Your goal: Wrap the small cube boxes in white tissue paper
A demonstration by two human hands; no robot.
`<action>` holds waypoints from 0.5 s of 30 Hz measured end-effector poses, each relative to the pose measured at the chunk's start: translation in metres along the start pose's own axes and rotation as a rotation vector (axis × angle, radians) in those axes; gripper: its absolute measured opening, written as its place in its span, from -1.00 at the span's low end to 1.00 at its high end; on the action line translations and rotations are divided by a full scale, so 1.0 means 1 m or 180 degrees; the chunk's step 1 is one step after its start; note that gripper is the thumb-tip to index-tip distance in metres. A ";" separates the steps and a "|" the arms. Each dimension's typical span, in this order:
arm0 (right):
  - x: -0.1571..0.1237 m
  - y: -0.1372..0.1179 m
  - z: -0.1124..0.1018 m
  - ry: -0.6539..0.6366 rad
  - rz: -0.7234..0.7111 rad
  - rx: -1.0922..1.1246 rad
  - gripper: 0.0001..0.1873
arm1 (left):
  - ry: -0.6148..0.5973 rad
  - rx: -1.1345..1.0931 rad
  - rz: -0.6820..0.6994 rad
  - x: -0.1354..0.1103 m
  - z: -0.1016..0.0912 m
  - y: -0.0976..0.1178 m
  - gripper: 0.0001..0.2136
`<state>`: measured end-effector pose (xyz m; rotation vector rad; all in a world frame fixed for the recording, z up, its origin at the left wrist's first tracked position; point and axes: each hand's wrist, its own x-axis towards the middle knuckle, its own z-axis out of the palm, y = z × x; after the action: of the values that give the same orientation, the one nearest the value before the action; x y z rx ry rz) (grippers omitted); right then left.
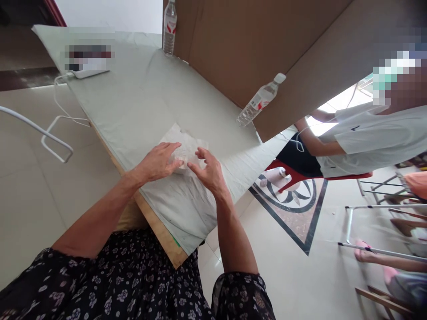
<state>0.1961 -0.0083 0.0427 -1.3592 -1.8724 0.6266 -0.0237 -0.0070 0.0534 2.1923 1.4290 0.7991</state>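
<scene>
A thin white sheet, like a tissue, lies on the cloth-covered table in front of me. My left hand rests over its left part, fingers stretched out and the thumb pointing inward. At its right side is my right hand, with thumb and index finger apart and the other fingers partly curled. Between the two thumbs shows a small pale patch on the sheet, too small to make out. Neither hand visibly grips anything.
A tall brown cardboard panel stands along the table's far side. Water bottles stand against it, one at the back and one nearer. A white power strip lies far left. A person in a white shirt sits at right.
</scene>
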 end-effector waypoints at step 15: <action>-0.023 -0.005 0.012 -0.0282 -0.0196 -0.0430 -0.64 | -0.0293 0.0729 0.0029 -0.028 0.000 -0.016 -0.52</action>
<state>0.1879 -0.0313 0.0323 -1.3724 -2.0518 0.5456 -0.0435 -0.0259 0.0369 2.3714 1.5308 0.5525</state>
